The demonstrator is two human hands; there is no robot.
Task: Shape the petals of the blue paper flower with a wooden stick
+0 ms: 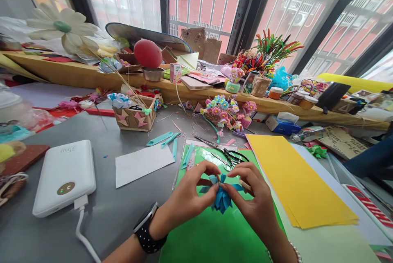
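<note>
A blue folded paper flower [223, 201] with pointed petals is held above a glossy green sheet [211, 238]. My left hand [196, 191] pinches it from the left, thumb and fingertips on the paper. From the other side my right hand [254, 191] grips the same flower between thumb and fingers. A small pale stick-like piece [245, 185] shows by the right fingers; I cannot tell exactly what it is. Just beyond the hands lie black-handled scissors [235, 156]. Folded light-blue paper strips [159, 138] rest on the table, one near the green sheet's upper left corner.
A white card [144, 166] and a white power bank [66, 177] with a cable lie to the left. Yellow paper sheets [294, 181] are stacked on the right. Behind stand a decorated cardboard box [135, 118], crocheted flowers [222, 111] and a cluttered ledge [190, 93].
</note>
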